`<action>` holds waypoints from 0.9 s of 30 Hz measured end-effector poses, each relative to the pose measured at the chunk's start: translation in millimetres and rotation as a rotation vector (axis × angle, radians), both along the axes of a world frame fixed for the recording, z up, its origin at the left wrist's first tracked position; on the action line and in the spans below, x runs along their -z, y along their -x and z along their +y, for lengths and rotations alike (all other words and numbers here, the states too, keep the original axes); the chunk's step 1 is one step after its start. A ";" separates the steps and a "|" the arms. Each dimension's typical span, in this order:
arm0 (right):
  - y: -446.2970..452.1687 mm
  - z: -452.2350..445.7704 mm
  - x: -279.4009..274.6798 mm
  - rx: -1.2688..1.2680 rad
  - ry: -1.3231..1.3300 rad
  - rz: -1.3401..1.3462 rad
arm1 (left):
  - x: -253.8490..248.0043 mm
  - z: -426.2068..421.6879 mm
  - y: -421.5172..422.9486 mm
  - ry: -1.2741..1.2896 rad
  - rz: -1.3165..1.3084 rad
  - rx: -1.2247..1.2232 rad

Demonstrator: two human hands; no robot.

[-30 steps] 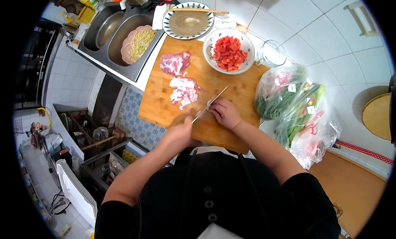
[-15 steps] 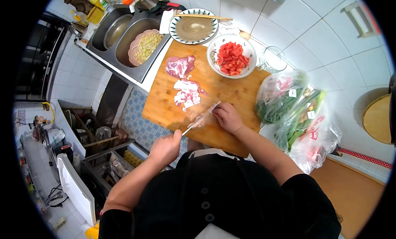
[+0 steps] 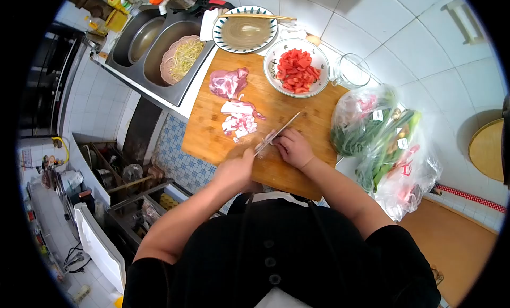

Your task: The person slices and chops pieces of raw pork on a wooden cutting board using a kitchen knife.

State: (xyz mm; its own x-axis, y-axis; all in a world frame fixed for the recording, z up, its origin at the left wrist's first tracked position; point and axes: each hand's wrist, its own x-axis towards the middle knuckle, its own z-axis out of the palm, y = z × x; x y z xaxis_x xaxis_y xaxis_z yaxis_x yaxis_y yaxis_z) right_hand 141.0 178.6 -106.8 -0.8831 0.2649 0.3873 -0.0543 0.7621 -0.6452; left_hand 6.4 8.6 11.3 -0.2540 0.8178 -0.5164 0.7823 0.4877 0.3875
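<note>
My left hand (image 3: 237, 169) is closed around the handle of a kitchen knife (image 3: 292, 118), its blade slanting away to the upper right over the wooden cutting board (image 3: 212, 143). Close against the blade, my right hand (image 3: 293, 147) has its fingers curled together on a small pale piece I cannot make out clearly. Chopped pinkish-white meat (image 3: 239, 124) lies just beyond the knife. Farther up the board sits a larger chunk of raw meat (image 3: 228, 83). A white bowl (image 3: 269, 77) of cut tomatoes (image 3: 298, 71) stands at the board's far right.
Behind the board, a patterned plate (image 3: 244, 32) carries chopsticks (image 3: 260, 17). The double sink (image 3: 159, 47) holds a pink basket of bean sprouts (image 3: 186, 58). To the right are a glass mug (image 3: 353, 71) and plastic bags of green vegetables (image 3: 377, 143).
My left hand and the knife have moved up and to the right, and the blade now reaches past my right fingertips. My right hand stays almost in place.
</note>
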 end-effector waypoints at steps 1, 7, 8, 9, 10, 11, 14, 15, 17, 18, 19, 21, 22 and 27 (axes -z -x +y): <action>0.2 -0.5 0.7 0.004 0.009 -0.005 | -8.5 -13.0 0.7 0.077 -0.001 0.008; 1.3 -3.1 10.0 0.050 0.018 0.006 | 4.0 30.2 -7.9 0.025 0.066 0.016; 1.7 -2.2 5.5 0.060 0.018 0.028 | 5.9 40.7 -9.2 0.034 0.097 0.027; 1.5 -1.9 3.9 0.066 -0.005 0.042 | 9.3 36.1 -8.4 -0.004 0.092 0.038; 1.2 -2.4 3.0 0.068 -0.025 0.055 | 13.6 23.0 -6.3 -0.039 0.087 0.044; 0.5 -2.2 2.4 0.067 -0.044 0.070 | 14.9 9.9 -3.8 -0.073 0.083 0.048; -2.1 -3.0 1.0 0.054 -0.012 0.030 | -7.1 -23.4 7.5 0.188 0.098 -0.019; -2.0 -3.2 2.5 0.048 -0.017 0.037 | -9.4 -32.6 10.2 0.150 0.115 -0.011; -1.9 -2.0 6.2 0.033 -0.031 0.049 | -11.6 -44.6 12.2 0.070 0.144 0.003; -2.4 -2.0 6.1 0.030 -0.023 0.047 | -16.4 -45.8 10.5 0.065 0.134 0.001; -2.5 -1.7 5.9 0.027 -0.017 0.047 | -25.1 -46.0 9.1 0.059 0.125 -0.001; -2.5 -1.2 5.5 0.032 -0.011 0.041 | -35.9 -45.2 8.1 0.066 0.110 0.011; -2.8 -1.7 5.7 0.038 -0.010 0.035 | -38.8 -45.5 7.6 0.079 0.104 0.025; -0.3 -2.0 9.0 0.051 0.038 0.017 | -16.3 -9.8 1.7 0.091 0.050 -0.003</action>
State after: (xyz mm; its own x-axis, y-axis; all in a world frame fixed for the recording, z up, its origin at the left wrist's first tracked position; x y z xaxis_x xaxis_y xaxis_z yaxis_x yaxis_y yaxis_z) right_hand 141.3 176.7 -115.8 -0.8614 0.3239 0.3912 -0.0277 0.7392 -0.6729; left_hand 4.7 -1.3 27.7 -0.2838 0.7670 -0.5755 0.7979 0.5217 0.3019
